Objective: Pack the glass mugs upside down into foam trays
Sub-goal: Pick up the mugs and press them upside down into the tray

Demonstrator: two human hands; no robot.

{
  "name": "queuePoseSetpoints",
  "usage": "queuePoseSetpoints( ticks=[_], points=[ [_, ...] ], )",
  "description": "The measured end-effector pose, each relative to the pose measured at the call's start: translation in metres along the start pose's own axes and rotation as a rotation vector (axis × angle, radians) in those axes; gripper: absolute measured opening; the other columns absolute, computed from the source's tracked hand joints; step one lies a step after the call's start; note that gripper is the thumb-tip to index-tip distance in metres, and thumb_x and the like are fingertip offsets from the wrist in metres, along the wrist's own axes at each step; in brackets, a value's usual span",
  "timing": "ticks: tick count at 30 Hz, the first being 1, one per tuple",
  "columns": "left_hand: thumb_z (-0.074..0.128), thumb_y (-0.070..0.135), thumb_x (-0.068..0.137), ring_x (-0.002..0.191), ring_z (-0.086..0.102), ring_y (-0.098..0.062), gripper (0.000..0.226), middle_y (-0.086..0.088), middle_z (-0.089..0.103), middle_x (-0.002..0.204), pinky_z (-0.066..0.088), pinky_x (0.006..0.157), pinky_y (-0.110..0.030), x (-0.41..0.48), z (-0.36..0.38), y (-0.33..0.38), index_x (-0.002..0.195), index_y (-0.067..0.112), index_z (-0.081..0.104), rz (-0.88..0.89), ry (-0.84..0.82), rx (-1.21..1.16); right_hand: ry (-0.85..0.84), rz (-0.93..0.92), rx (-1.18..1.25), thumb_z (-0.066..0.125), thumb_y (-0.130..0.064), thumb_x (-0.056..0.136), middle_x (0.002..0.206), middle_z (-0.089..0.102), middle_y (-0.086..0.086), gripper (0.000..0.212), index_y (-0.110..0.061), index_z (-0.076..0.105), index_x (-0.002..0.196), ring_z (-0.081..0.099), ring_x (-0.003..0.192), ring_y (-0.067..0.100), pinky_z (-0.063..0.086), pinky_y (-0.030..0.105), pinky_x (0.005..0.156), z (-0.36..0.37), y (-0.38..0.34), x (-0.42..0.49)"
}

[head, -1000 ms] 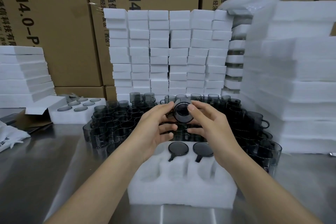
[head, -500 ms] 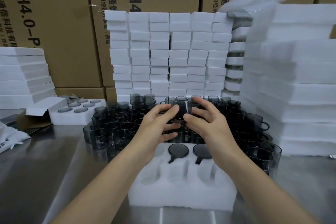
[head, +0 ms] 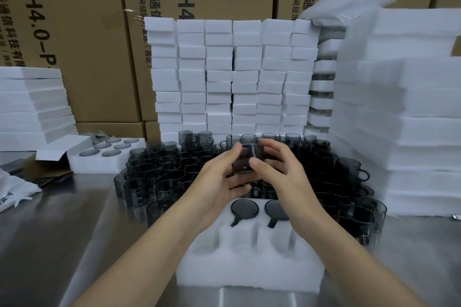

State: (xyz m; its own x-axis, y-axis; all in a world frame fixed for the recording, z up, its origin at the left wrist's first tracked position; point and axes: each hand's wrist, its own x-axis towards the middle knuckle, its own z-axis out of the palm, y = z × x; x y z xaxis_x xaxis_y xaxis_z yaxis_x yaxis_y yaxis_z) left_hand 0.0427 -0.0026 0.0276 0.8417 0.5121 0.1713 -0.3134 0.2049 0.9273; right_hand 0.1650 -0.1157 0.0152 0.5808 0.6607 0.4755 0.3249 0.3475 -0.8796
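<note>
Steel counter (head: pixel 62 244), stacked foam (head: pixel 219 77) behind. I see one glass mug (head: pixel 245 159) held above the foam tray's (head: pixel 249 264) far edge, left hand (head: pixel 219 182) and right hand (head: pixel 282 177) grips clamped around it. Two mugs (head: pixel 244 208) sit inverted in the tray's far row.

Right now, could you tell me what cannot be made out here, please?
Mug handle: head view, covered by left hand and right hand.
Foam tray back-left pocket: head view, behind left hand.
Carton lettering: head view, cut by top edge.
</note>
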Motion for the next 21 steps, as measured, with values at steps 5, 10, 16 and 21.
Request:
queuePoseSetpoints(
  ticks=[5, 10, 16, 21],
  points=[
    [0.064, 0.055, 0.101, 0.099, 0.078, -0.023, 0.045, -0.008, 0.078, 0.123, 0.061, 0.075, -0.030, 0.0011, 0.0002, -0.0005, 0.125, 0.019, 0.078, -0.043, 0.020, -0.076, 0.035, -0.019, 0.048, 0.091, -0.025, 0.086, 0.118, 0.078, -0.002, 0.049, -0.036, 0.069, 0.129, 0.075, 0.109, 0.014, 0.060, 0.039, 0.103, -0.0003, -0.0022, 0.0006],
    [0.075, 0.053, 0.094, 0.094, 0.078, -0.023, 0.039, -0.004, 0.077, 0.113, 0.062, 0.082, -0.030, 0.0023, -0.0031, -0.0008, 0.117, 0.021, 0.078, 0.021, 0.040, -0.020, 0.089, -0.087, -0.016, 0.096, -0.022, 0.079, 0.115, 0.073, -0.004, 0.055, -0.039, 0.069, 0.124, 0.073, 0.107, 0.017, 0.061, 0.029, 0.089, 0.0009, 0.0008, 0.0006],
    [0.062, 0.056, 0.100, 0.089, 0.079, -0.021, 0.041, -0.007, 0.080, 0.111, 0.063, 0.073, -0.030, 0.0041, -0.0023, -0.0009, 0.113, 0.024, 0.084, -0.048, 0.050, -0.103, -0.125, -0.116, -0.072, 0.090, -0.011, 0.084, 0.132, 0.071, -0.015, 0.068, -0.035, 0.063, 0.142, 0.064, 0.127, 0.001, 0.057, 0.024, 0.102, -0.0012, -0.0063, -0.0016],
    [0.049, 0.060, 0.108, 0.095, 0.078, -0.017, 0.049, -0.008, 0.078, 0.126, 0.061, 0.073, -0.029, 0.0045, -0.0036, -0.0040, 0.123, 0.025, 0.080, -0.099, 0.049, 0.036, -0.091, -0.189, -0.174, 0.088, -0.008, 0.085, 0.129, 0.071, -0.010, 0.065, -0.037, 0.066, 0.138, 0.067, 0.122, 0.007, 0.054, 0.036, 0.109, 0.0039, -0.0069, -0.0053]
  ],
)
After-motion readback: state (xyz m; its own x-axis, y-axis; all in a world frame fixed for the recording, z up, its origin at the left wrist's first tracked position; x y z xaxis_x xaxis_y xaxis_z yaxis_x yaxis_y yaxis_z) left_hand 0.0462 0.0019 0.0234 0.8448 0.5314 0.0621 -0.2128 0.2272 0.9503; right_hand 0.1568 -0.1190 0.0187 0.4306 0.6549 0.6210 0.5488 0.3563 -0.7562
